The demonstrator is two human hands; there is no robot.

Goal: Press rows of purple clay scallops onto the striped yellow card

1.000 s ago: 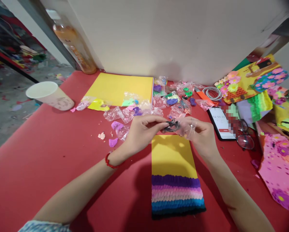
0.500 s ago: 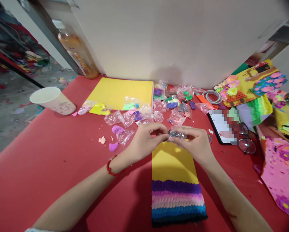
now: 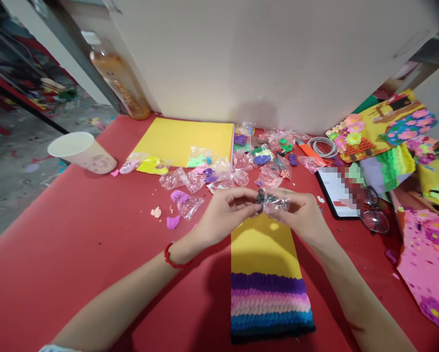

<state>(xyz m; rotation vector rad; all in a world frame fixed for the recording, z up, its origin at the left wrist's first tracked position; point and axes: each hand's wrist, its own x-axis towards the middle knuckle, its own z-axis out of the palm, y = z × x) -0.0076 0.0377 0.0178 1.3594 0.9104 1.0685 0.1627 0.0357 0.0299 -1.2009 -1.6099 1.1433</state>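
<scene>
Both hands meet above a yellow card (image 3: 264,244) whose lower part is covered in purple, pink, blue and black rows. My left hand (image 3: 224,215) pinches a dark lump of clay (image 3: 260,198) at the mouth of a small clear plastic bag (image 3: 275,205). My right hand (image 3: 302,215) holds that bag with closed fingers. A red string bracelet sits on my left wrist.
Several small bags of coloured clay (image 3: 219,171) litter the red table (image 3: 76,244). A yellow sheet (image 3: 186,139), paper cup (image 3: 81,152) and orange bottle (image 3: 118,78) stand at the back left. A phone (image 3: 338,193), glasses (image 3: 375,215) and finished clay pictures (image 3: 384,127) lie to the right.
The hands stay together over the card. The dark clay has shifted between the fingers and the bag is more bunched in the right hand. The view has moved slightly.
</scene>
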